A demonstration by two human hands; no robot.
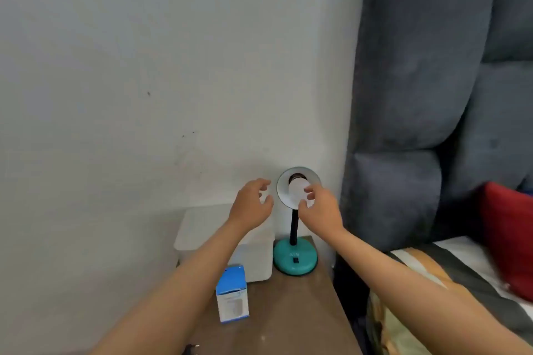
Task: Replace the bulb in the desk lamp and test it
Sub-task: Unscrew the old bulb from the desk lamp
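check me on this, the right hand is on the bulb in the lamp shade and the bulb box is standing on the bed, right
Not quite. The right hand does have its fingers on the bulb in the lamp shade, but the bulb box is not on the bed. The head view shows it standing upright on the brown bedside table, in front of the white container and left of the lamp's teal base.

Two bare forearms, no sleeves in view, both hands (251, 204) ungloved, no rings or watch visible

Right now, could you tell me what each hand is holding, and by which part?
The right hand grips the white bulb by its rounded glass end, inside the lamp shade. The left hand is open, holding nothing.
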